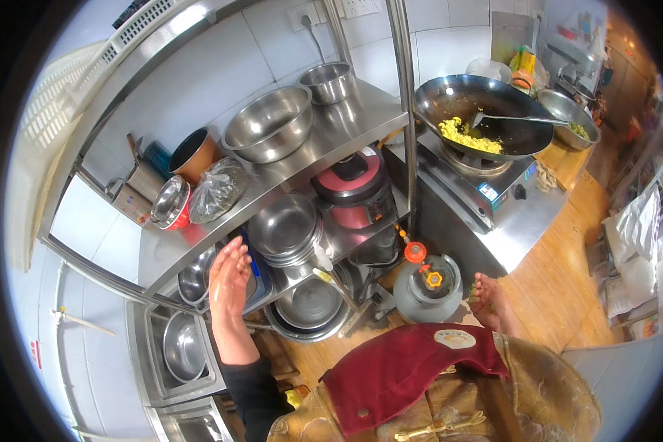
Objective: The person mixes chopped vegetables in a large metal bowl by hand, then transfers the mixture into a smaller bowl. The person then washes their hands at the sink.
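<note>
shiny stacked bowls point(282, 225), left grip point(229, 283) unclenched, grey gas cylinder point(411, 296), right grip point(486, 302) unclear

Left of centre, the left grip point(230, 286) points upward near stacked steel bowls point(283, 225), the right grip point(488, 300) curls beside a gas cylinder point(409, 295), and a wok point(521, 138) sits at upper right.

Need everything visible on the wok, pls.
The wok is wide, round and deep, dark and glossy, metal by its look, with what seems a loop handle at the far rim. It sits on the burner of a tabletop stove, right of the shelving. Crumbly yellow, egg-like food lies inside; a spatula leans in, its handle crossing the right rim. Neither the left hand nor right hand touches it.
</note>
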Tool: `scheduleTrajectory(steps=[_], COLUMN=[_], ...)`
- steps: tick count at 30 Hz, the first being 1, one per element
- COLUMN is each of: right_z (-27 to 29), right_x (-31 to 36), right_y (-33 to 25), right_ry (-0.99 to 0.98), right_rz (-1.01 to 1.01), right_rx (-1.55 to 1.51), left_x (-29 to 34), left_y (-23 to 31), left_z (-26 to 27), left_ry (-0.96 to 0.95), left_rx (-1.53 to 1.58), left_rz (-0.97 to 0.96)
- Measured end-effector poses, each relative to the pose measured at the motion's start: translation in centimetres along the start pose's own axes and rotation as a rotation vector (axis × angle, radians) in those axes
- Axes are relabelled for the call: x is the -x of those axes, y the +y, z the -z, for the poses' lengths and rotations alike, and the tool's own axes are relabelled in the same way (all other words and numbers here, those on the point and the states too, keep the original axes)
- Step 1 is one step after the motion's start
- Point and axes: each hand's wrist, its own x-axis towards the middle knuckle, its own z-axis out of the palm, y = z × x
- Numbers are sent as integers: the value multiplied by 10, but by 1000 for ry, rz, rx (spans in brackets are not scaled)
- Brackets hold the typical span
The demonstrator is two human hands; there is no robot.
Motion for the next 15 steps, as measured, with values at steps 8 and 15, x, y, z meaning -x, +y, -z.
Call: scheduleTrajectory(steps=[8, 15], right_z=[26, 32], right_x=[-14, -44], right_y=[-26, -26], right_ry=[49, -40], right_rz=[71, -93], right_rx=[-66, 49], left_x=[-10, 66], left_y=[-9, -43], left_z=[-14, 54], left_ry=[-26, 278], left_rx=[-24, -1], left_rz=[-27, 19])
